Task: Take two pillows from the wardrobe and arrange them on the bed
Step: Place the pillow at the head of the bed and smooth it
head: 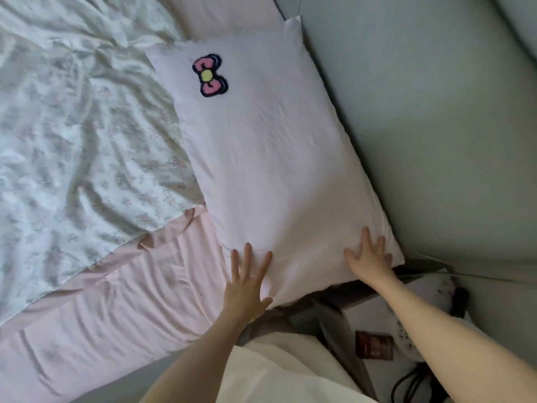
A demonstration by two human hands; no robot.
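Pink cotton is covering the pillow [270,158], which is lying flat on the bed [110,301] along the grey headboard [436,141], its bow patch [210,76] facing up; its near end is jutting past the mattress edge, hanging over the gap beside the white nightstand [374,318]. That overhang is the likely trouble; if the hands are pressing down on this unsupported end, the pillow could be tipping or sliding off toward the floor and the cables below; a push toward the headboard could also be wedging the far corner into the crack behind the bed. The rumpled floral sheet [72,126] is lying just beside the pillow's inner edge, so a sideways shove could be bunching it further. Only one pillow is showing, so I judge the task to be partly done.

The left hand [247,283] is resting flat on the near corner, fingers spread, gripping nothing; the right hand [370,257] is lying palm-down near the outer corner, fingers splayed, likewise not clutching; both forearms are reaching forward, nearly straight.
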